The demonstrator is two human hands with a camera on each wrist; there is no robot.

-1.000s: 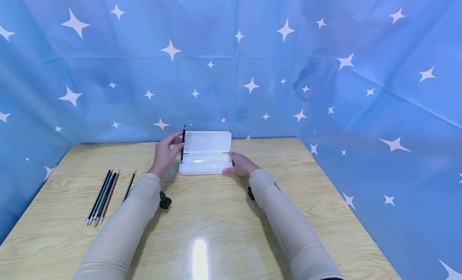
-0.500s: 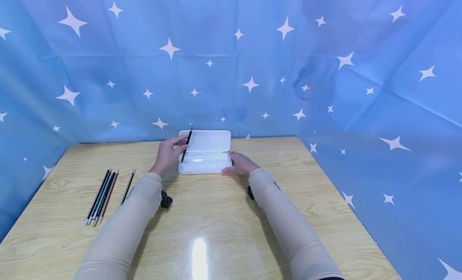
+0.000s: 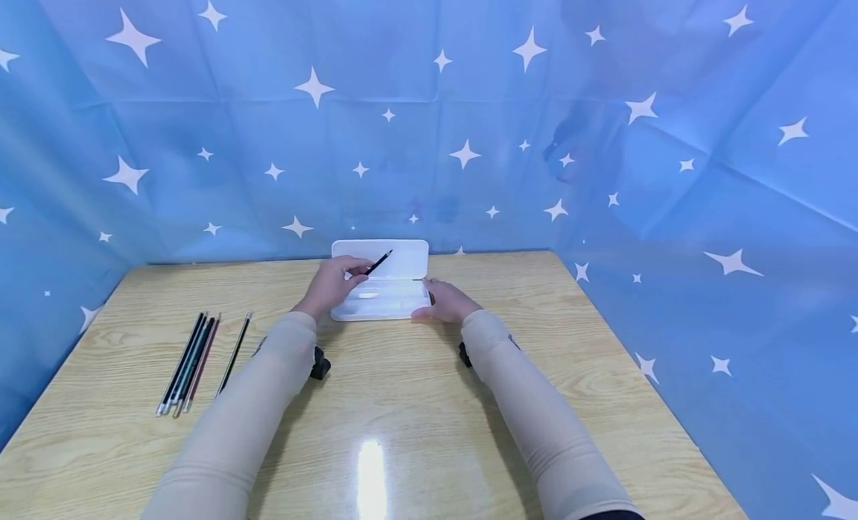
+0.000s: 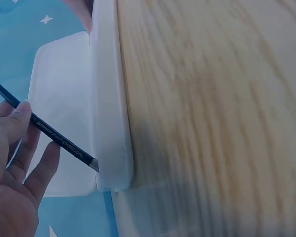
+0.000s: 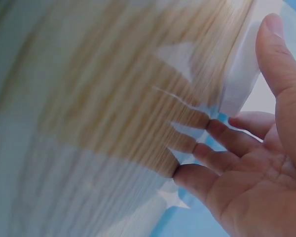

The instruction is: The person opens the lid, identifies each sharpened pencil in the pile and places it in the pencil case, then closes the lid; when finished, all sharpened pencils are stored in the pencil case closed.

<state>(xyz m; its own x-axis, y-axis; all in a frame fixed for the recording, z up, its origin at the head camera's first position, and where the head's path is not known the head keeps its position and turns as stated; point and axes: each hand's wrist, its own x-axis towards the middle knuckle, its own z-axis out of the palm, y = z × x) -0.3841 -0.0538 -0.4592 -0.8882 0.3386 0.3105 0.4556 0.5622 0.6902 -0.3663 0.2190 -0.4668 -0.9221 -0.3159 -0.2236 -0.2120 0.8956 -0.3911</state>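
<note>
A white pencil case [image 3: 382, 312] lies open at the back of the table, its lid [image 3: 409, 258] laid back on the far side. Between thumb and fingers my left hand [image 3: 331, 283] pinches a dark charcoal pencil [image 4: 64, 141], slanted over the case. Its sharpened tip points up and right in the head view; in the left wrist view the other end meets the case wall, and "CHARCOAL" shows on the barrel. At the case's right end my right hand [image 3: 452, 303] holds it, thumb [image 5: 281, 59] along the front and fingers round the side.
Several pencils [image 3: 190, 367] lie in a bundle on the wooden table [image 3: 415, 430] at the left. One more pencil [image 3: 234, 352] lies apart, partly behind the left sleeve [image 3: 234, 430]. A blue star-patterned curtain [image 3: 402, 170] stands right behind the case.
My left hand has moved right over the case, and the pencil has gone from nearly upright to a slant with its tip to the right. My right hand has stayed at the case.
</note>
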